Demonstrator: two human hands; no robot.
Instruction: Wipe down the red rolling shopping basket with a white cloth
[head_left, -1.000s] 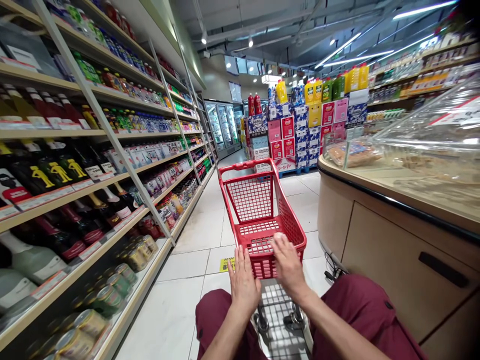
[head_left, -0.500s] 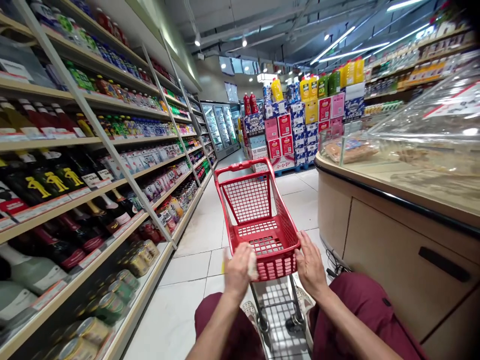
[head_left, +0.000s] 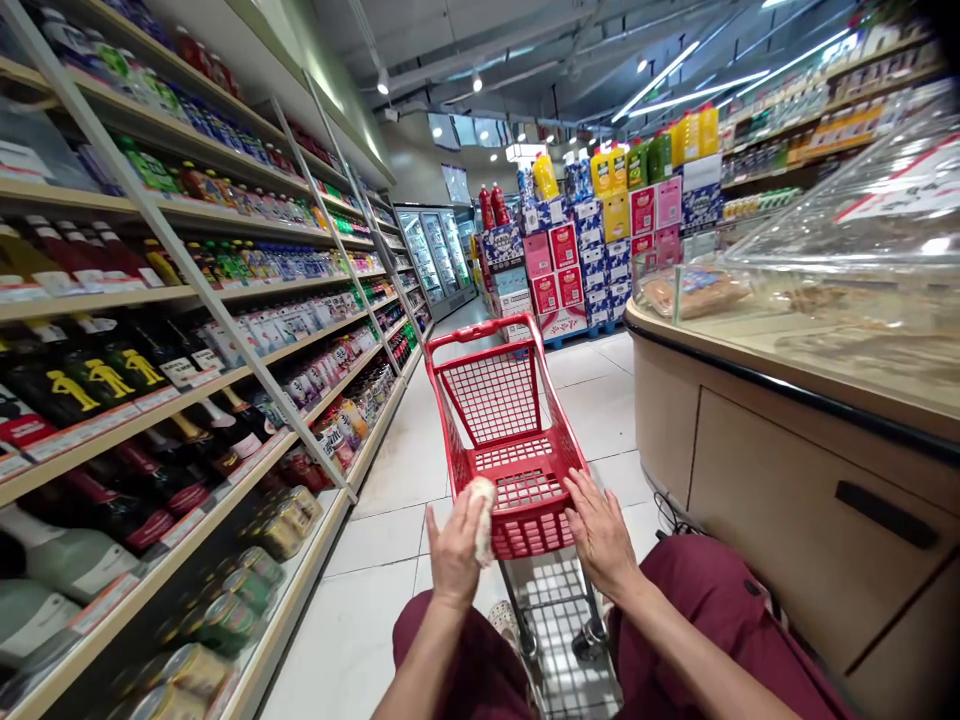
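Observation:
A small red shopping cart stands on the floor between my knees, its handle pointing away from me. My left hand is at the near left corner of the basket, fingers closed on a cream-coloured cloth. The cloth lies against the basket's near rim. My right hand rests on the near right corner of the basket with its fingers stretched out and nothing in them. Under the basket are the cart's lower grey frame and a black wheel.
Shelves of bottles and cans line the left side. A wooden counter with plastic-covered food stands close on the right, cables at its foot. Stacked drink cartons and glass-door fridges are farther back on the tiled floor.
My left hand with the cloth has shifted slightly left along the near rim. My right hand has moved a little left, its fingers now over the corner. The cart has hardly moved.

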